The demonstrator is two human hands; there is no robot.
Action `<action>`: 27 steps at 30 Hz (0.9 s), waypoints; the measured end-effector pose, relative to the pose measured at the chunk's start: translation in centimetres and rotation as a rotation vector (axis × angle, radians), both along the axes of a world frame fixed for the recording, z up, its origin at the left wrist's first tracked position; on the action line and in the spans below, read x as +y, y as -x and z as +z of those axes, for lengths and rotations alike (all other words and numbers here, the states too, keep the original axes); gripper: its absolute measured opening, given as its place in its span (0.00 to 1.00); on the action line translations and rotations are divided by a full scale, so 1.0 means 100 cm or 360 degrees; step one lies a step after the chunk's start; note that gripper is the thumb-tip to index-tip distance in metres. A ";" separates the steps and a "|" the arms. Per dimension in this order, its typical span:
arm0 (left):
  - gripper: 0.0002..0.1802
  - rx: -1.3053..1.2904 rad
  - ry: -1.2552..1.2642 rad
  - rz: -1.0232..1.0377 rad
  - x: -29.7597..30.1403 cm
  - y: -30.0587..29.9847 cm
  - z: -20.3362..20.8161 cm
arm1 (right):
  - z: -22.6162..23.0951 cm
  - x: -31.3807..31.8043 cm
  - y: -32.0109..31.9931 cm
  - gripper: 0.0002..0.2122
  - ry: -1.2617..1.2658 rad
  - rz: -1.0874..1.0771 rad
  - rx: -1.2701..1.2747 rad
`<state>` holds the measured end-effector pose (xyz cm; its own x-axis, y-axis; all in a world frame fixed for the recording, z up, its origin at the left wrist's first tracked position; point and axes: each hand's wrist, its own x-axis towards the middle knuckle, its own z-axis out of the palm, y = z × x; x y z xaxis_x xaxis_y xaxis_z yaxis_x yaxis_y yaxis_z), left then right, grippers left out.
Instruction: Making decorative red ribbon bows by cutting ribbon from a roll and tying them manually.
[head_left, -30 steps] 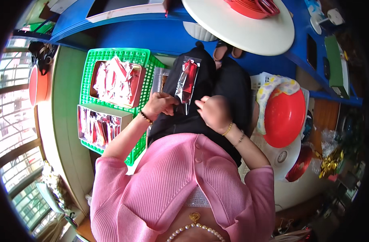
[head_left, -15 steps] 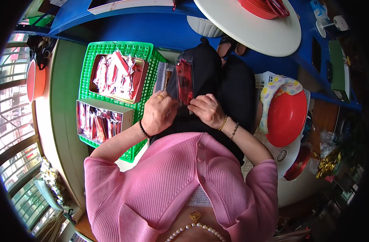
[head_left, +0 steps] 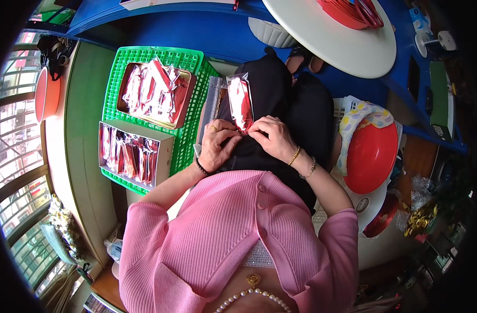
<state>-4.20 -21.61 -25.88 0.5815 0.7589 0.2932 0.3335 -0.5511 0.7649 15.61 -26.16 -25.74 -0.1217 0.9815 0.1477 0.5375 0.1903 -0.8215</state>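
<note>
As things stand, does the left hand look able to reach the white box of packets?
Probably yes: the white box is open near the left forearm, nothing visibly blocking it. But the left hand seems to pinch the red packet, so it may need to let go.
</note>
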 end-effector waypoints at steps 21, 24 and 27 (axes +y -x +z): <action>0.09 0.0106 0.0672 0.0689 -0.016 -0.001 -0.012 | 0.015 0.018 0.016 0.14 0.0519 -0.0197 -0.0136; 0.08 0.0112 0.0709 0.0680 -0.018 0.005 -0.017 | 0.015 0.019 0.017 0.15 0.0491 -0.0198 -0.0180; 0.09 0.0056 0.1168 0.0691 -0.012 0.010 -0.018 | 0.015 0.018 0.016 0.15 0.0576 -0.0218 -0.0164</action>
